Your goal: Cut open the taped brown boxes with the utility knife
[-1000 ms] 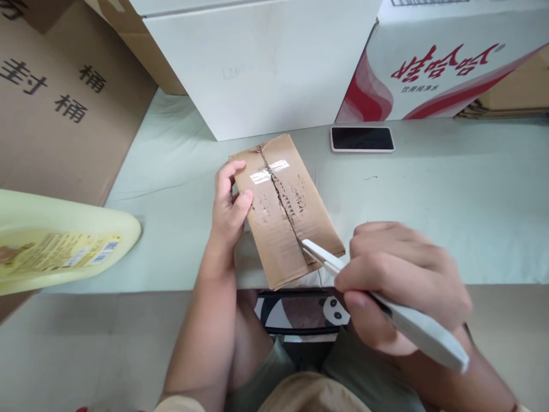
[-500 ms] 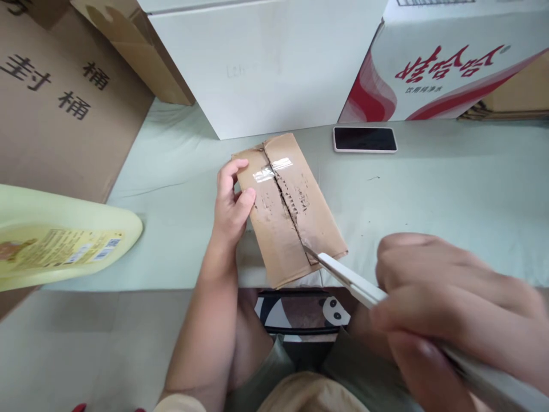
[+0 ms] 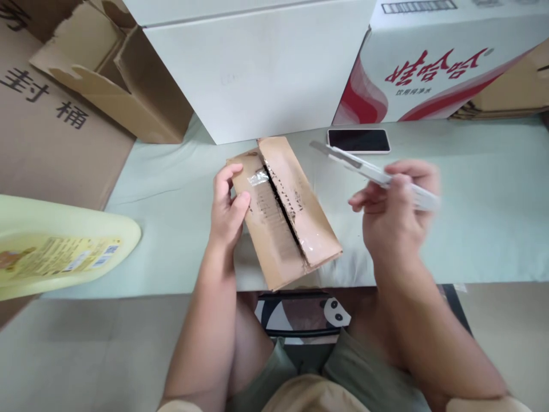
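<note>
A small brown cardboard parcel (image 3: 283, 209) lies on the pale green table (image 3: 472, 229), its taped top seam slit along its length. My left hand (image 3: 227, 209) grips the parcel's left edge, thumb on top. My right hand (image 3: 392, 212) is raised to the right of the parcel, closed on a white utility knife (image 3: 369, 169) whose tip points left, above the table and clear of the parcel.
A phone (image 3: 358, 141) lies face up behind the knife. A white box (image 3: 257, 68) and a red-and-white printed carton (image 3: 429, 63) stand at the back. Brown cartons (image 3: 64, 97) sit at left. A pale yellow bottle (image 3: 55, 246) lies at the left edge.
My right hand pulled the knife out of the near end of the seam, then lifted it up and away to the right of the parcel. The flaps now gape slightly.
</note>
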Motion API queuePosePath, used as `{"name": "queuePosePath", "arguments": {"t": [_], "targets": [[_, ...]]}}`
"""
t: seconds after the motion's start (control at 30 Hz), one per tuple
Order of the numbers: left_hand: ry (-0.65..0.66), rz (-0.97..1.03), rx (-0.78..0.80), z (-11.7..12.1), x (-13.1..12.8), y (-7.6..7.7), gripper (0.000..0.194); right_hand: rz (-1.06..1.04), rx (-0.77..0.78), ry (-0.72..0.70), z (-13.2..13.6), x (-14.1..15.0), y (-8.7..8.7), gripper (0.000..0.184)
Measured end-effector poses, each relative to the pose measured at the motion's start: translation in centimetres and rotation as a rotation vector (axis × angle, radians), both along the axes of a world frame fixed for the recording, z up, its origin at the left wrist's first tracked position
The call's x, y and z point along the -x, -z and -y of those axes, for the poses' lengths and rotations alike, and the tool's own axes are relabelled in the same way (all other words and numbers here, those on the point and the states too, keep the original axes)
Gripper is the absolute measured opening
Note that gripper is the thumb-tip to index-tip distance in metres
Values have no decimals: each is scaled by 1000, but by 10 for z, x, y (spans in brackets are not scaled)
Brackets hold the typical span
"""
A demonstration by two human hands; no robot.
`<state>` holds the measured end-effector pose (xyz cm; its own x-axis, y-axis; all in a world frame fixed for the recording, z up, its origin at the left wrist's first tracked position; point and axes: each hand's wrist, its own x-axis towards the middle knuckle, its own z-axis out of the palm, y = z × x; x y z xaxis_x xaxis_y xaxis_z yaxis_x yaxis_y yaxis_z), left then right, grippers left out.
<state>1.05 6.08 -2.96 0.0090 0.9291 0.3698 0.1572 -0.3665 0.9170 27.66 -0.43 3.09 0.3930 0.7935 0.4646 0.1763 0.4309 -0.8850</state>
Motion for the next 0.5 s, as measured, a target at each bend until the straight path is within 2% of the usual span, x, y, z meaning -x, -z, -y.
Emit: {"name": "queuePosePath", "arguments": {"t": [0.07, 0.2, 0.27, 0.37, 0.5], "targets": [[-5, 15, 7, 0, -1, 1, 63, 106, 93, -12, -18, 0, 25, 25], [-11, 22, 23, 0, -2, 0, 64, 597, 252, -221, -36, -9, 57, 27], [-1, 11, 36, 0, -1, 0, 65, 801, 349, -310, -40, -12, 63, 32], [26, 27, 76, 0, 4, -3, 63, 977, 453, -364, -41, -11, 65, 42], [70, 200, 219, 2, 19, -15, 56, 1053, 430, -399, -33, -6, 64, 55]]}}
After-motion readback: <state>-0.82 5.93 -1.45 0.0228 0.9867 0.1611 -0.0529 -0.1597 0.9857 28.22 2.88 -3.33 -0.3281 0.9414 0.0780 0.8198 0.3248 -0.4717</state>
